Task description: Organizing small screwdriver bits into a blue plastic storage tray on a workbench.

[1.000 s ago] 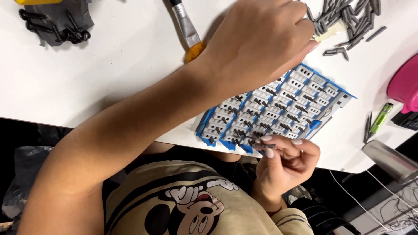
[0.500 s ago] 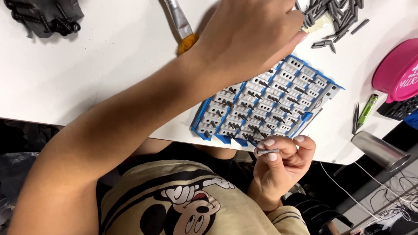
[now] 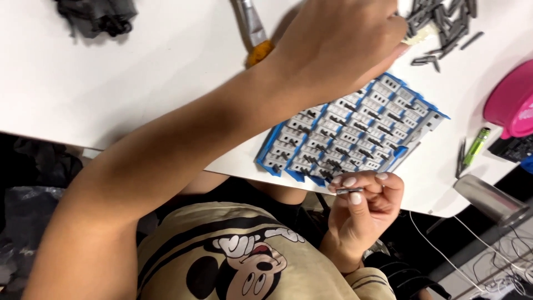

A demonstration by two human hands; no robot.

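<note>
Beside the blue tray [image 3: 276, 141], brush [image 3: 252, 30], perhaps pins [image 3: 438, 22], pink bowl [image 3: 508, 103].

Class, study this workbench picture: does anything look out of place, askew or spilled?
The blue and grey slotted tray lies askew, its near edge overhanging the white table edge, where a knock might tip it. Small grey pins lie scattered in a loose heap by the left hand. The right hand pinches one pin.

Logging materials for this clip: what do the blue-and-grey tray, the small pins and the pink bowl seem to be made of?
The blue-and-grey tray looks like moulded plastic, matte, with crisp repeated cells. The small pins, like the one pinched in the right hand, are dull grey, likely metal, though coated plastic cannot be ruled out. The pink bowl looks like smooth, slightly glossy plastic, with even saturated colour.
</note>
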